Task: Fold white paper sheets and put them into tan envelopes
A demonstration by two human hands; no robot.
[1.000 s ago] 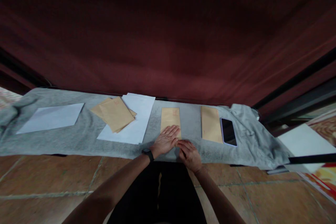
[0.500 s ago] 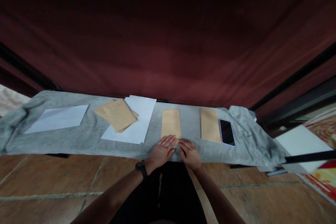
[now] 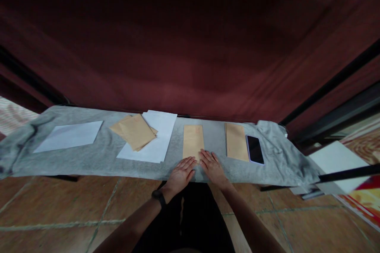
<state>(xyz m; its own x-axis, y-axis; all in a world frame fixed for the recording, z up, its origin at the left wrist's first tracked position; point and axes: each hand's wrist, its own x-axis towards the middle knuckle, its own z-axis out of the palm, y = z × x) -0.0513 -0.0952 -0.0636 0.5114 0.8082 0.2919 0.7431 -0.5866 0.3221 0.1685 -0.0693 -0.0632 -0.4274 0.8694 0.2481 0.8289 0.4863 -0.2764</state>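
A tan envelope (image 3: pixel 192 140) with faint red print near its top lies upright in front of me on the grey cloth. My left hand (image 3: pixel 181 173) rests flat on its lower left end, fingers stretched out. On the lower right end lies my right hand (image 3: pixel 211 167), its fingers spread and flat. Both hands cover the envelope's near edge. Left of it, several tan envelopes (image 3: pixel 138 132) are fanned over white sheets (image 3: pixel 163 134). More tan envelopes (image 3: pixel 236 142) lie stacked to the right.
A phone (image 3: pixel 255 150) with a pale purple edge lies beside the right stack. Farther left is a white sheet (image 3: pixel 69 136). The grey cloth (image 3: pixel 97 162) covers a narrow table before a dark red curtain (image 3: pixel 190 67). Dark bars and a white board (image 3: pixel 338 162) stand at the right.
My right hand has opened out from curled fingers to lie flat and slid slightly up the envelope. My left hand has shifted a little down and left.
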